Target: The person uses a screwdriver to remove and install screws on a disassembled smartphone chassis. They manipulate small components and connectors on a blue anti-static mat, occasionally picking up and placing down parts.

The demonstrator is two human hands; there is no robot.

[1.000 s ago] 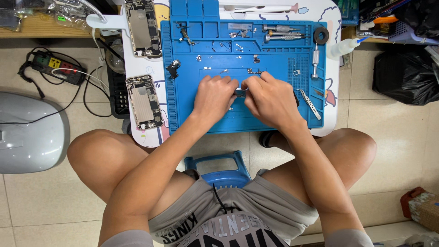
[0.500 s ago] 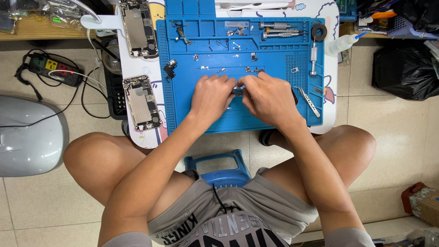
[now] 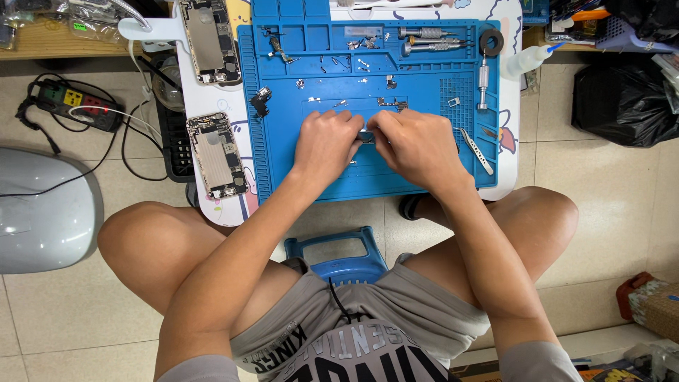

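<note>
My left hand (image 3: 327, 143) and my right hand (image 3: 416, 145) meet over the middle of a blue repair mat (image 3: 424, 180) on a small white table. Both pinch one small dark metal part (image 3: 366, 136) between their fingertips; most of it is hidden by the fingers. Tiny screws and metal bits (image 3: 332, 64) lie scattered on the mat above my hands. Metal tweezers (image 3: 474, 150) rest just right of my right hand.
Two opened phone bodies (image 3: 217, 155) (image 3: 208, 39) lie on the table's left side. Screwdrivers (image 3: 433, 39) sit in the mat's top tray, a squeeze bottle (image 3: 527, 60) at right. A power strip (image 3: 72, 104), grey shell (image 3: 39, 209) and black bag (image 3: 626, 99) are on the floor.
My hands stay together on the small part, with only slight finger shifts. The view has drifted a little, nothing else moved.
</note>
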